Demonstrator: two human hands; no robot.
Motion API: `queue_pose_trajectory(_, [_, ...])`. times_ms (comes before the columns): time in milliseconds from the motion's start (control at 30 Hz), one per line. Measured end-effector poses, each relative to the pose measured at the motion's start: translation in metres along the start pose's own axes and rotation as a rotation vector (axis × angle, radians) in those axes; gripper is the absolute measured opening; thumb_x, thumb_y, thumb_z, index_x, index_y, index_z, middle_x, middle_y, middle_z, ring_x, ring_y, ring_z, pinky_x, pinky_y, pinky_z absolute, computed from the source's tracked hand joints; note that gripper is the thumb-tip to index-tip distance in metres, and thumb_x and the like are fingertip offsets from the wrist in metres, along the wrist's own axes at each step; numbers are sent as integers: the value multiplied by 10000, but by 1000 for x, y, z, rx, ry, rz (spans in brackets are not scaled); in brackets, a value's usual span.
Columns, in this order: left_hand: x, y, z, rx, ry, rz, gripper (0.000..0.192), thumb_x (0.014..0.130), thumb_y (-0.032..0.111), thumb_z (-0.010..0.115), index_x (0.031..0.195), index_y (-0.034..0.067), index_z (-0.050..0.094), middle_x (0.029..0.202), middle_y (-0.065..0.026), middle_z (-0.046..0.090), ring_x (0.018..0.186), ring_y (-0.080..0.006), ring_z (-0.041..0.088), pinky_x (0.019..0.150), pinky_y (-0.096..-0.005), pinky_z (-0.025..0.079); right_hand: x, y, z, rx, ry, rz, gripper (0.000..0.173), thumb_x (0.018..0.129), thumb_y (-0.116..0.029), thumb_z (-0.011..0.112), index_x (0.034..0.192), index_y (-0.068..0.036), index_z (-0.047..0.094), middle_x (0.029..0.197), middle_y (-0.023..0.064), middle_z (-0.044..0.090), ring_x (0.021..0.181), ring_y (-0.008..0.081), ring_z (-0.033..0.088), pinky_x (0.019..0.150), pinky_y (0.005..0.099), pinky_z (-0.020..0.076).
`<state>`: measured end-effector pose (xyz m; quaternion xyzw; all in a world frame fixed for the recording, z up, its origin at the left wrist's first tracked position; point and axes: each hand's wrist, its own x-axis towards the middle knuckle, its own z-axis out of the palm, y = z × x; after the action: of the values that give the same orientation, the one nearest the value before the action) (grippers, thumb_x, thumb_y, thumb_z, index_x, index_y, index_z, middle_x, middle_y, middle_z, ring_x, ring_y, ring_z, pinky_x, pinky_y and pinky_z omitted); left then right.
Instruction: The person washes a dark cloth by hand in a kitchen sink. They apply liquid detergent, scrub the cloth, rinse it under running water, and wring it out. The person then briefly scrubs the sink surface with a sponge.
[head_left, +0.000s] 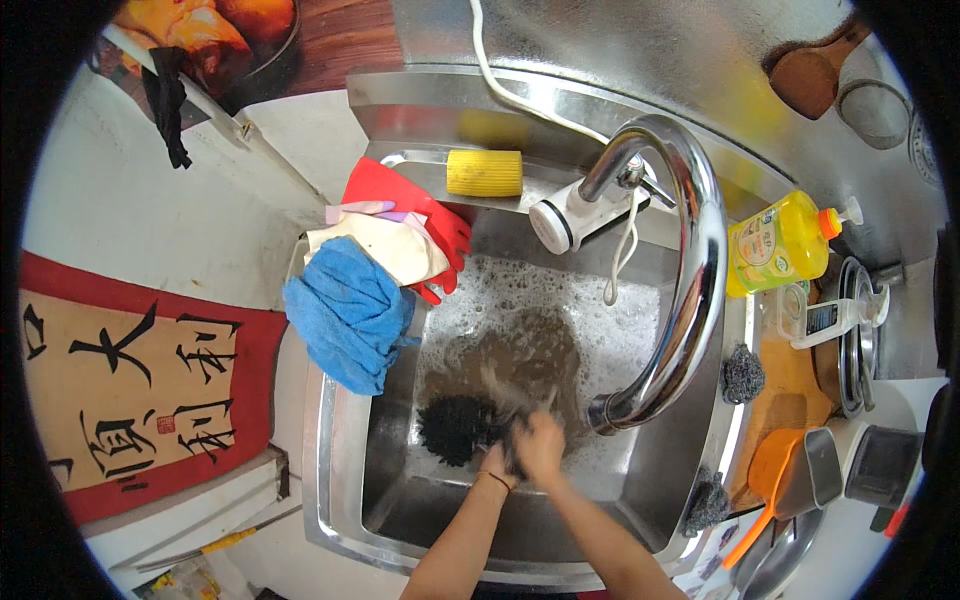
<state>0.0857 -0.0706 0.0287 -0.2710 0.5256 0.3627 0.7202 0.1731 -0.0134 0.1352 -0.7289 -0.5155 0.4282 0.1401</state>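
Observation:
Over the soapy, brownish water (540, 330) in the stainless steel sink (637, 517), my two hands are close together. My left hand (499, 459) is shut on a dark, wet item whose kind I cannot tell, partly hidden by the fingers. Just left of it a black, fluffy bundle (454, 429) lies in the water. My right hand (538, 444) is blurred and touches the dark item beside the left one; its grip is unclear. The chrome faucet (701, 247) arches over the sink to the right of my hands.
Blue cloth (349, 315) and red rubber gloves (390, 191) hang over the left rim. A yellow ribbed block (484, 173) sits at the back. On the right are a yellow soap bottle (780, 244), steel scourers (743, 373) and an orange-handled scoop (772, 472). A white cord (517, 97) crosses behind.

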Motion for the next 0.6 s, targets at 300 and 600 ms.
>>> queue_pose_trajectory(300, [8, 6, -15, 238, -212, 219, 297, 954, 229, 523, 1188, 55, 580, 1143, -109, 621, 1028, -262, 616, 869, -404, 518, -25, 20, 10, -55, 29, -253, 289, 754, -244, 736, 750, 33, 653, 846, 238, 650, 774, 427, 618, 663, 470, 499])
queue_pose_trajectory(600, [-40, 35, 18, 790, 560, 273, 1024, 847, 299, 752, 1535, -18, 64, 1546, -248, 262, 1390, -388, 349, 1127, -440, 354, -1, 172, -14, -734, 180, -373, 604, 873, -424, 667, 1312, -47, 494, 1307, 260, 445, 1147, 416, 541, 860, 479, 503])
